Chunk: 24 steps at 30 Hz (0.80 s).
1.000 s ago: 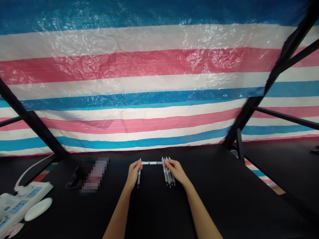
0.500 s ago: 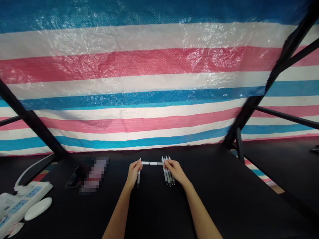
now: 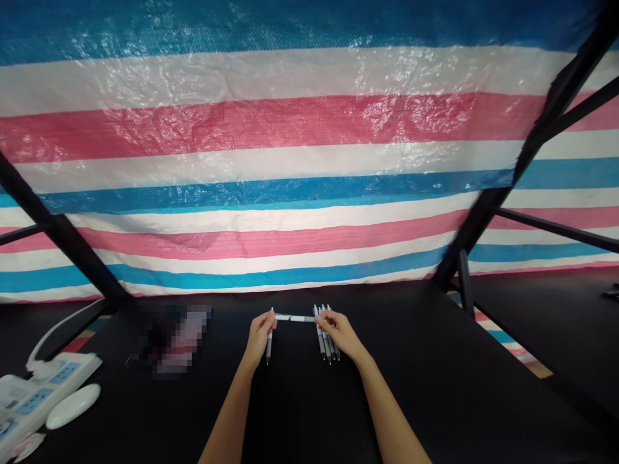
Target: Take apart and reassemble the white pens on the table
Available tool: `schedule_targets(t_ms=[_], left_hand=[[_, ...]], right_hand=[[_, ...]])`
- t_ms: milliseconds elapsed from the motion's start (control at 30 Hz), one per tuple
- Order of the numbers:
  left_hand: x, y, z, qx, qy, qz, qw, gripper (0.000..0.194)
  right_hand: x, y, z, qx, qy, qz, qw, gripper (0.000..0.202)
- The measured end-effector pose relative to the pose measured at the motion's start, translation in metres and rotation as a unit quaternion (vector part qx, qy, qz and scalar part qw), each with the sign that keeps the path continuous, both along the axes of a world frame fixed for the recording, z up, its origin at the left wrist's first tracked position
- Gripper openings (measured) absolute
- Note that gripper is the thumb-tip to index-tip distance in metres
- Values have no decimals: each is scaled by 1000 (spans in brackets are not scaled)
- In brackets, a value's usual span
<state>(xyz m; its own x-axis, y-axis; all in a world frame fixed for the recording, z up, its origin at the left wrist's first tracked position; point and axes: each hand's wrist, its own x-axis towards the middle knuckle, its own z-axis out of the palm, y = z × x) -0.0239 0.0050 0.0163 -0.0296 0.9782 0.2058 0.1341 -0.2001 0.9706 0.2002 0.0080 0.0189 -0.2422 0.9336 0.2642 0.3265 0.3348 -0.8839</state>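
A white and grey pen [image 3: 296, 318] lies level between my two hands. My left hand [image 3: 261, 332] pinches its left end, and my right hand [image 3: 337, 330] pinches the grey end at the right. Another pen [image 3: 269, 348] points toward me beside my left fingers; whether they touch it I cannot tell. Several similar pens [image 3: 324, 345] lie side by side on the black table [image 3: 309, 399], tips toward me. My right hand is over part of this row and hides some of their barrels.
To the left are a white power strip [image 3: 53, 383] with a plugged-in cable and a white oval object [image 3: 73, 406]. A pixelated patch covers something farther back. Black frame posts [image 3: 464, 238] stand at both sides, before a striped plastic sheet [image 3: 290, 238].
The pen between my hands looks slightly turned, with a dark mark now showing on its barrel. Both hands stay in nearly the same place.
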Motion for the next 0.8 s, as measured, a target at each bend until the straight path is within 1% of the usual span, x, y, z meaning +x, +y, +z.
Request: schedule_targets(t_ms=[100,400,633,800], left_hand=[[1,-1,2,5,21,-2,1000,47],[4,-4,6,9,67,6,998,47],[1,-2,5,28,88,10,996,47],[3,-3,9,30,92,6,995,47]], right_hand=[[0,0,1,-5,6,-6,1000,41],[0,-1,5,-14,-9,-23,1000,47],[-1,0,3,-17,-19,-32,999,49],[-1,1,2,-25,-16,-34,999,50]])
